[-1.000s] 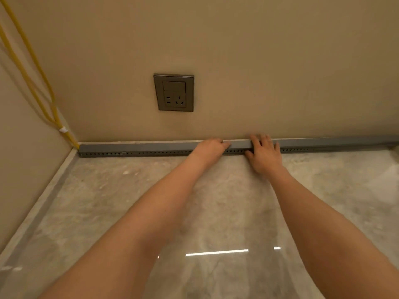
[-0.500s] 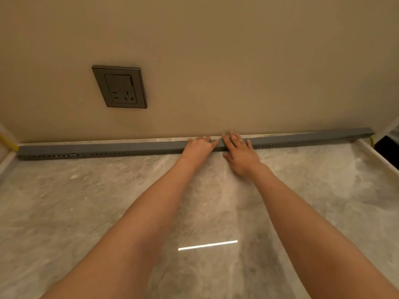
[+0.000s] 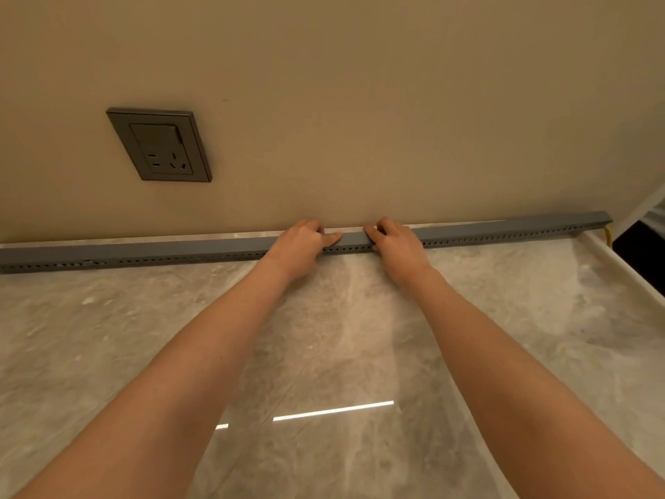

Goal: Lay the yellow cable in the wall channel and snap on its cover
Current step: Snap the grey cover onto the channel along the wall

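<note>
The grey channel (image 3: 180,252) lies on the floor (image 3: 324,336) along the foot of the wall (image 3: 360,120). The left hand (image 3: 302,243) and the right hand (image 3: 396,243) hold its middle, near each other. Each grip is narrow, with fingers curled over the channel's top edge. A short piece of yellow cable (image 3: 608,235) shows at its right end.

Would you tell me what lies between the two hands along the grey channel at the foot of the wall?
Only a short bare stretch of the grey channel separates the left hand from the right hand, as the head view shows.
</note>
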Available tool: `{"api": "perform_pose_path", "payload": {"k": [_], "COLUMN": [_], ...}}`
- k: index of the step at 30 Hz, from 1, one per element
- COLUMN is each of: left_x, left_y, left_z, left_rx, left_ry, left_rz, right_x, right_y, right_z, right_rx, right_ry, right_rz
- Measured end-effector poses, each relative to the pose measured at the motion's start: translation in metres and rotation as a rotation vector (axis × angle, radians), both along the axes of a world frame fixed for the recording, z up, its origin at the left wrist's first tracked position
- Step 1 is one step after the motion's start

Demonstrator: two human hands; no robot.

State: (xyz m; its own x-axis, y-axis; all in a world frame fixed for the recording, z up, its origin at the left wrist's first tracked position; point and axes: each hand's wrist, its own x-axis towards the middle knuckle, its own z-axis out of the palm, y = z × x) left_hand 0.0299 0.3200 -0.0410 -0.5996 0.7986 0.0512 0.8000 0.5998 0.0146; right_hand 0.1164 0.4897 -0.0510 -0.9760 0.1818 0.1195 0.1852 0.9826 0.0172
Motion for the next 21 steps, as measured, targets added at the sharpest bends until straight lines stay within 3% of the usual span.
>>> {"api": "perform_pose_path", "payload": {"k": [14,21], "left_x": [-0.007,0.008], "left_y": [0.007,0.008], "left_z": [0.009,0.001], "left_rx": [-0.102,-0.066], "left_ry": [-0.008,0.012], "left_rz": [0.013,0.086], "right_x": [-0.007,0.003], "right_y": [0.009,0.006], "right_z": [0.010,0.005], "right_rx": [-0.088,-0.198], "right_ry": [-0.082,0.038], "right_rz": [0.049,0.050]}}
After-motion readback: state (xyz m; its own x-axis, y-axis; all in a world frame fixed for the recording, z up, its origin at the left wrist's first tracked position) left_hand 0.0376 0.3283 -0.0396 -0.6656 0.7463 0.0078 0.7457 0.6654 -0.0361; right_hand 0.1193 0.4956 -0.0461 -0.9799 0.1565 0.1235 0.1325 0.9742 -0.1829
